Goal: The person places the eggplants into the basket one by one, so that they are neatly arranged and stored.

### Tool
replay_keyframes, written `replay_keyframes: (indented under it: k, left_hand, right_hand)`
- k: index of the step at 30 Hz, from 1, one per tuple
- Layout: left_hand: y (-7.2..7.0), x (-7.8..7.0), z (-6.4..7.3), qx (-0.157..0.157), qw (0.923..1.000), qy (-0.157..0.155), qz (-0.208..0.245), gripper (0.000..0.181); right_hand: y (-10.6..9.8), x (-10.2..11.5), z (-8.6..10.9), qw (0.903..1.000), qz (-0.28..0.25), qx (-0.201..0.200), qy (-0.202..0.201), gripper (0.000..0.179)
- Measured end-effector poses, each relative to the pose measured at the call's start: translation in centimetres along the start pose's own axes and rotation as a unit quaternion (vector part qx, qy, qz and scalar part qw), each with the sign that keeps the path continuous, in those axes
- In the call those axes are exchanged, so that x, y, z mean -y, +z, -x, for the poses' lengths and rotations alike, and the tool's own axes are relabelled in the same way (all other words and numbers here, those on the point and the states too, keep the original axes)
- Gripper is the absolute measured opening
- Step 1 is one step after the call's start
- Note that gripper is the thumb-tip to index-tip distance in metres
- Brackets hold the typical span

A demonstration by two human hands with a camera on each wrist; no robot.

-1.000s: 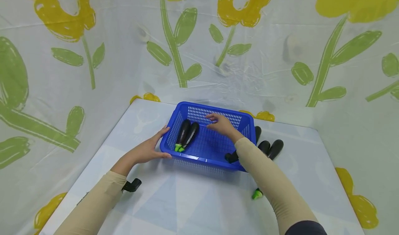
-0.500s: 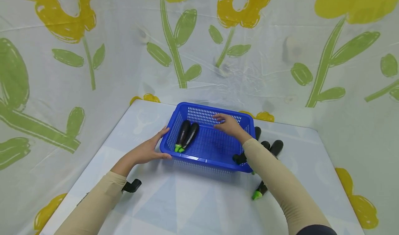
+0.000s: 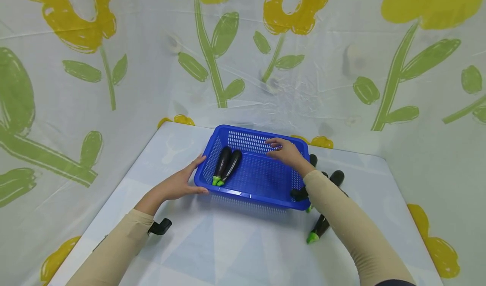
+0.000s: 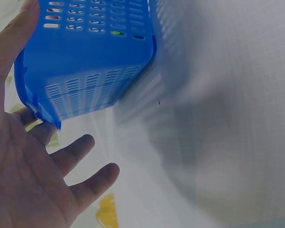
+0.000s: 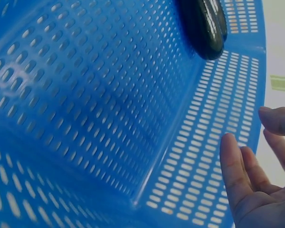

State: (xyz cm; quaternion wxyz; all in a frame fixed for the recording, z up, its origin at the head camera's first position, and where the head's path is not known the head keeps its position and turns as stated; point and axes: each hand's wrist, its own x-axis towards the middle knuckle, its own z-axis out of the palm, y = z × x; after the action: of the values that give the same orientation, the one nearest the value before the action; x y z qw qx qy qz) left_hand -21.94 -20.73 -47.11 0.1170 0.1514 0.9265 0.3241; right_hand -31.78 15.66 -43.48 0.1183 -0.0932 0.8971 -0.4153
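Observation:
A blue plastic basket [image 3: 243,197] with slotted walls stands on the table. Two dark eggplants [image 3: 226,165] with green stem ends lie side by side at its left end; their rounded ends show in the right wrist view. My left hand [image 3: 178,184] spans the basket's left end, thumb near the front rim and fingers at the left rim; in the left wrist view two fingers reach behind the rim and two stretch free. My right hand [image 3: 286,152] hovers over the basket's right part, fingers loosely bent, with nothing in it. In the right wrist view it appears beside the slotted wall.
Right of the basket, several more eggplants [image 3: 318,229] lie on the white and pale blue table [image 3: 197,244], partly hidden by the right sleeve [image 3: 341,218]. A flower-printed curtain [image 3: 322,87] encloses the back and sides.
My right hand has shifted to the right over the basket, its forearm too. More of the near eggplant on the right shows. Left hand, basket and the two eggplants inside stay put.

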Motion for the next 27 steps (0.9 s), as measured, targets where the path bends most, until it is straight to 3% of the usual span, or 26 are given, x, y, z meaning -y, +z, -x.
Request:
replay_keyframes:
  k: [9,14,21,27]
  left_hand:
    - [0.0,0.1,0.0,-0.001,1.0000,0.005,0.005,0.108]
    - [-0.1,0.0,0.1,0.001,1.0000,0.003,0.006,0.107]
    - [-0.1,0.0,0.0,0.003,0.9999,0.009,0.005,0.107]
    - [-0.1,0.1,0.0,0.002,0.9999,0.011,0.002,0.107]
  right_hand:
    - [-1.6,-0.5,0.8,0.9999,-0.016,-0.002,0.004,0.045]
    - [-2.3,-0.7,1.3,1.0000,-0.004,-0.008,-0.004,0.045]
    - [-3.3,-0.9,1.9,0.9993,-0.028,-0.008,-0.023,0.044]
    - [-4.2,-1.3,2.1,0.9995,-0.013,-0.024,-0.016,0.043]
